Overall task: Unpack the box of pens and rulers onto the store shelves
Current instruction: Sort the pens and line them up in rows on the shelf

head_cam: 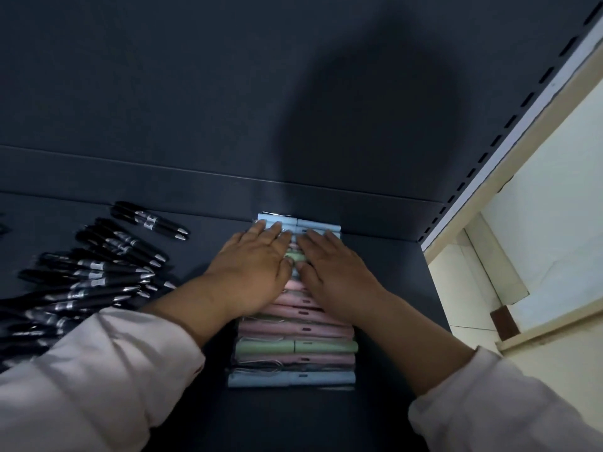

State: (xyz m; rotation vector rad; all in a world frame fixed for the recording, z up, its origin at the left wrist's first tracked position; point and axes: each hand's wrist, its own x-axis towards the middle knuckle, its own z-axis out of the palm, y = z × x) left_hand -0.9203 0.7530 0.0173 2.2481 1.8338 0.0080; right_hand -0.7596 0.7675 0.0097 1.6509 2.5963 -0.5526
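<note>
Pastel pens [295, 347] on shelf [385, 256], left grip [257, 272] and right grip [336, 275] flat-fingered atop.

Both arms wear long, pale pink sleeves [98, 380] — soft, slightly rumpled fabric ending at the wrists — the hands bare.

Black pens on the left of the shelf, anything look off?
Yes. The black pens lie in a loose fanned heap, overlapping at mixed angles, with one pair apart toward the back. The pastel pens beside them sit in one straight row under the flat left hand and right hand.
</note>
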